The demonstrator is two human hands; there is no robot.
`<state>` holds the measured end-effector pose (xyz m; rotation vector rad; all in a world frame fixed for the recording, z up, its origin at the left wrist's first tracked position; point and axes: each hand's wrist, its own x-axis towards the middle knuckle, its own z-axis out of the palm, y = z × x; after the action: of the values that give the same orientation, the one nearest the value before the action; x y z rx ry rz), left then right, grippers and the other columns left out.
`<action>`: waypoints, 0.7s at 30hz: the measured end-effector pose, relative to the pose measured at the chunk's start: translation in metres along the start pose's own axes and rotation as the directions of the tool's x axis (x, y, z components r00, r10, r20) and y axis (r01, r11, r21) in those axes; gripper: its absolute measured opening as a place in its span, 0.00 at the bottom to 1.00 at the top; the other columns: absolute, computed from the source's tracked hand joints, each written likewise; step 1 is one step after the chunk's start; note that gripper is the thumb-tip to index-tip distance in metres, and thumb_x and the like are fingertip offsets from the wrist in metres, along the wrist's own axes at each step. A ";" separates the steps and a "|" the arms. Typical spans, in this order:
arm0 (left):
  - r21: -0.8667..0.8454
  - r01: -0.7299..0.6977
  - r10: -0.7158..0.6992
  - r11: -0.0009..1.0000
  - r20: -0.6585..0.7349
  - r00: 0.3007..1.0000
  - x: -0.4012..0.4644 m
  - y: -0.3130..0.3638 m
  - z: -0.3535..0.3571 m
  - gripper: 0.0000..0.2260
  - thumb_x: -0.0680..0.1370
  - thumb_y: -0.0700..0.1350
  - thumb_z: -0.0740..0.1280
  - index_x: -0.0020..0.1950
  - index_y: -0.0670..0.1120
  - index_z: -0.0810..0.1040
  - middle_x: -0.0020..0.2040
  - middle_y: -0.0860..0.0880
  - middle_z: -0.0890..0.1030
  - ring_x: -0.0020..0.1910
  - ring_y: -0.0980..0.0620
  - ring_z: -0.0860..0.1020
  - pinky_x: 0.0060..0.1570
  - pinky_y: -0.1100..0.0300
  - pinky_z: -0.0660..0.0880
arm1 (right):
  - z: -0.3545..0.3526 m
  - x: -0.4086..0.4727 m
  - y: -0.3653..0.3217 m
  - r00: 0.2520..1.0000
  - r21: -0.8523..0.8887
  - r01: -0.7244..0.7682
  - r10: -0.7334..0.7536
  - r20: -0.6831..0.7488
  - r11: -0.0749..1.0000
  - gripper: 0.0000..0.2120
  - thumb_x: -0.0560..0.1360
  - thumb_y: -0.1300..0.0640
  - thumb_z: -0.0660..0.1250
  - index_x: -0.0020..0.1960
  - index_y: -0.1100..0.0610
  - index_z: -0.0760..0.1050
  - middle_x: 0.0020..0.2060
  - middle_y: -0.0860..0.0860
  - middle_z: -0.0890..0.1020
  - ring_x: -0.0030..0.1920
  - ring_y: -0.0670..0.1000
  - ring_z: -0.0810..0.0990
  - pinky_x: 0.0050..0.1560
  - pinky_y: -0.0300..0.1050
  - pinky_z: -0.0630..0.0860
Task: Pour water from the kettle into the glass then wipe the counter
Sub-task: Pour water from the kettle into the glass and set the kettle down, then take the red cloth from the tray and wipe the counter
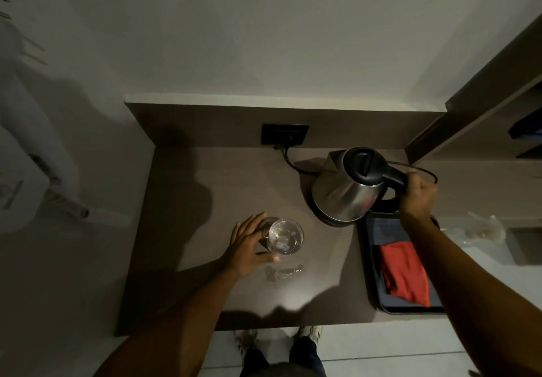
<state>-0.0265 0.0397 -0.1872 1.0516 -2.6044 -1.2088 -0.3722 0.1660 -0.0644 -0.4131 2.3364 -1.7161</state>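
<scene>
Left hand (249, 244), right hand (418, 197) and forearms bare; dark blue trousers (303, 353) at 6 o'clock, pale scuffed sneakers (311, 332).

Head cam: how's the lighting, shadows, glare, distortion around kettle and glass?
Head view: dim overall, with a bright patch near the front edge of the counter; hard body shadows cross it; soft glare on the steel kettle; the glass is clear and throws faint glints onto the counter; wide-angle bending tilts the shelf at right; left hand and right hand read sharp.
</scene>
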 end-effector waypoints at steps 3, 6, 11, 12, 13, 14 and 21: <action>0.006 -0.006 0.006 1.000 -0.012 1.000 0.000 0.001 0.000 0.37 0.65 0.63 0.75 0.71 0.56 0.69 0.78 0.57 0.57 0.78 0.53 0.51 0.74 0.51 0.40 | -0.006 -0.005 0.007 1.000 0.025 0.022 -0.022 0.022 0.999 0.18 0.75 0.49 0.59 0.28 0.54 0.67 0.18 0.42 0.71 0.21 0.40 0.67 0.23 0.34 0.64; 0.007 -0.004 0.004 1.000 -0.014 1.000 -0.002 0.002 0.000 0.38 0.64 0.63 0.75 0.72 0.56 0.69 0.78 0.56 0.58 0.78 0.52 0.52 0.74 0.51 0.40 | -0.007 -0.009 0.009 1.000 0.010 0.030 -0.030 0.000 0.999 0.20 0.77 0.47 0.57 0.30 0.53 0.68 0.20 0.44 0.72 0.22 0.39 0.69 0.24 0.32 0.66; 0.006 -0.011 0.011 1.000 -0.019 1.000 -0.002 0.005 -0.002 0.39 0.64 0.64 0.73 0.72 0.53 0.69 0.78 0.54 0.59 0.78 0.50 0.53 0.75 0.46 0.44 | -0.015 -0.008 0.001 0.984 -0.198 0.167 -0.149 0.103 0.966 0.24 0.82 0.42 0.52 0.35 0.53 0.72 0.29 0.50 0.74 0.30 0.46 0.73 0.29 0.30 0.66; 0.011 -0.013 0.013 1.000 -0.016 1.000 -0.002 0.005 -0.001 0.40 0.64 0.65 0.73 0.73 0.53 0.68 0.78 0.54 0.59 0.78 0.50 0.53 0.75 0.46 0.44 | -0.018 -0.007 -0.002 0.980 -0.225 0.176 -0.149 0.132 0.958 0.24 0.82 0.42 0.52 0.39 0.56 0.74 0.32 0.52 0.76 0.33 0.49 0.75 0.33 0.32 0.69; 0.017 -0.011 0.011 1.000 -0.013 1.000 -0.002 0.005 -0.001 0.40 0.65 0.64 0.74 0.73 0.53 0.68 0.79 0.54 0.59 0.78 0.50 0.52 0.75 0.46 0.43 | -0.020 -0.008 -0.004 0.977 -0.243 0.179 -0.143 0.158 0.954 0.23 0.83 0.43 0.53 0.46 0.59 0.76 0.38 0.54 0.78 0.38 0.51 0.76 0.38 0.34 0.72; 0.025 -0.007 0.007 1.000 -0.011 1.000 -0.002 0.005 0.000 0.40 0.66 0.63 0.74 0.74 0.53 0.67 0.79 0.54 0.58 0.78 0.51 0.52 0.75 0.46 0.43 | -0.023 -0.011 -0.006 0.977 -0.251 0.173 -0.134 0.164 0.953 0.22 0.83 0.43 0.53 0.53 0.61 0.75 0.45 0.55 0.79 0.44 0.51 0.76 0.43 0.33 0.72; 0.076 -0.010 0.010 0.997 -0.002 1.000 -0.002 0.004 -0.001 0.39 0.66 0.62 0.74 0.74 0.52 0.67 0.79 0.53 0.59 0.79 0.50 0.53 0.75 0.48 0.44 | -0.067 -0.091 0.042 0.975 -0.543 0.221 -0.161 0.156 0.810 0.26 0.78 0.40 0.60 0.70 0.52 0.64 0.65 0.57 0.74 0.64 0.56 0.73 0.62 0.57 0.73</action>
<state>-0.0273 0.0423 -0.1832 1.0511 -2.6699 -1.1133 -0.3132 0.2694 -0.0844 -0.8379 2.7657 -0.9969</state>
